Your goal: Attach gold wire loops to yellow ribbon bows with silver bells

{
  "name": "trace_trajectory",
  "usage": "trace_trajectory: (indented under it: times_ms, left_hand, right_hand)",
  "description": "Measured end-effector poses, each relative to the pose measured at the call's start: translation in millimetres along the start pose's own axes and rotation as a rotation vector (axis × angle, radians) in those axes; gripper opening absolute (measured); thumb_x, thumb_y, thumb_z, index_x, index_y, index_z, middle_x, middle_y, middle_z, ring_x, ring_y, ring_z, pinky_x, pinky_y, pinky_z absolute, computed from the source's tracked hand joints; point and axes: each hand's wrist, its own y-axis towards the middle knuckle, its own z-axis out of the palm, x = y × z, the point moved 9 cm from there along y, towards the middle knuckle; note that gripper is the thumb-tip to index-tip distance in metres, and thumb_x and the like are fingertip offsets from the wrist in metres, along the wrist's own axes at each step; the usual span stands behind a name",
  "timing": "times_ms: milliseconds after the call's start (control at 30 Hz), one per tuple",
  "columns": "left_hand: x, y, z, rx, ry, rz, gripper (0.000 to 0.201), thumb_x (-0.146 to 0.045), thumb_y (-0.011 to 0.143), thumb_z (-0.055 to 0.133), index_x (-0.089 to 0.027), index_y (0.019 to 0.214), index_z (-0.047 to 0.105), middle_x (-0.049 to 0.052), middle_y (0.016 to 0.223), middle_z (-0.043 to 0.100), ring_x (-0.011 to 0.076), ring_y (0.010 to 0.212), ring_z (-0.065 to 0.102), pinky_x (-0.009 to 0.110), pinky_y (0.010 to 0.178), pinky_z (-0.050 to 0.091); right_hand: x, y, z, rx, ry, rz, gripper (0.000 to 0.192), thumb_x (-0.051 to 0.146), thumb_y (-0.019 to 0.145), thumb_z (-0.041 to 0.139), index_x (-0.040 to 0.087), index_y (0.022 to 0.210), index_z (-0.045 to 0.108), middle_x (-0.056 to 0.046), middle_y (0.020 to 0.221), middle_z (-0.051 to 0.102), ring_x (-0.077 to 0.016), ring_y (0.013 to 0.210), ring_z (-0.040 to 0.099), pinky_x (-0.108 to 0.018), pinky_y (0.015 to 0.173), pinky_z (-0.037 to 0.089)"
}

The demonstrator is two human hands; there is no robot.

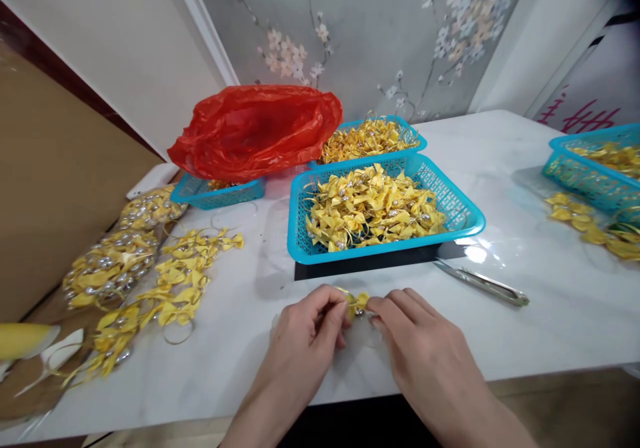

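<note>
Between my two hands, just above the white table [240, 368], is a small yellow ribbon flower [361, 301] with a silvery bead and a thin stem. My left hand [307, 335] pinches it from the left with thumb and forefinger. From the right, the fingertips of my right hand [423, 331] are closed on its other side. Directly beyond my hands stands a blue plastic basket [300, 251] heaped with similar yellow flowers [375, 208] and beads. A slim metal tool [485, 285], perhaps a utility knife or tweezers, lies right of my hands.
A red plastic bag [255, 135] rests over a blue basket [215, 198] at back left. Another filled basket [415, 138] stands behind the middle one, and one [595, 178] at the right edge. Yellow flower strands [185, 275] and beaded bundles [113, 265] lie along the left.
</note>
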Motion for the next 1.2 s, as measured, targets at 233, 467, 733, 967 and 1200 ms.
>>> trace_trajectory:
  times_ms: [233, 467, 733, 967, 1200]
  left_hand:
    - [-5, 1, 0.4, 0.004, -0.003, 0.015, 0.022, -0.032, 0.096, 0.049, -0.022, 0.078, 0.058, -0.003, 0.071, 0.063, 0.0143, 0.060, 0.061, 0.025, 0.058, 0.045]
    - [-7, -2, 2.9, 0.038, 0.007, 0.046, 0.024, -0.033, 0.096, 0.047, -0.023, 0.078, 0.059, -0.004, 0.066, 0.058, 0.0148, 0.060, 0.055, 0.025, 0.058, 0.043]
    - [-5, 7, 2.7, 0.014, 0.012, 0.027, 0.026, -0.033, 0.096, 0.046, -0.022, 0.075, 0.056, -0.004, 0.063, 0.055, 0.0151, 0.057, 0.052, 0.026, 0.056, 0.040]
    - [-4, -2, 3.4, 0.023, 0.030, 0.023, 0.025, -0.035, 0.095, 0.048, -0.022, 0.076, 0.058, -0.004, 0.063, 0.055, 0.0150, 0.058, 0.051, 0.026, 0.056, 0.039]
    - [-1, 1, -2.6, -0.049, 0.033, -0.001, 0.027, -0.036, 0.095, 0.044, -0.023, 0.072, 0.051, -0.004, 0.059, 0.054, 0.0153, 0.052, 0.052, 0.027, 0.054, 0.040]
  right_hand:
    - [4, 1, -19, -0.039, -0.118, -0.025, 0.030, -0.005, 0.081, 0.041, 0.018, 0.080, 0.061, -0.006, 0.077, 0.061, -0.0247, 0.072, 0.057, -0.034, 0.057, 0.038]
    - [5, 7, -5, -0.050, -0.054, -0.008, 0.030, -0.004, 0.086, 0.045, 0.018, 0.085, 0.065, -0.005, 0.077, 0.062, -0.0231, 0.072, 0.053, -0.033, 0.060, 0.035]
    - [6, 3, 2, -0.065, 0.025, -0.011, 0.029, 0.001, 0.092, 0.043, 0.019, 0.097, 0.065, -0.003, 0.078, 0.064, -0.0207, 0.072, 0.057, -0.031, 0.060, 0.037]
    - [12, 2, 6, -0.081, 0.010, 0.023, 0.025, 0.000, 0.087, 0.046, 0.018, 0.087, 0.064, -0.003, 0.072, 0.060, -0.0217, 0.067, 0.054, -0.032, 0.059, 0.034]
    - [11, 2, 5, -0.050, 0.001, 0.005, 0.038, -0.009, 0.078, 0.042, 0.020, 0.087, 0.065, -0.005, 0.075, 0.061, -0.0230, 0.070, 0.053, -0.032, 0.059, 0.032]
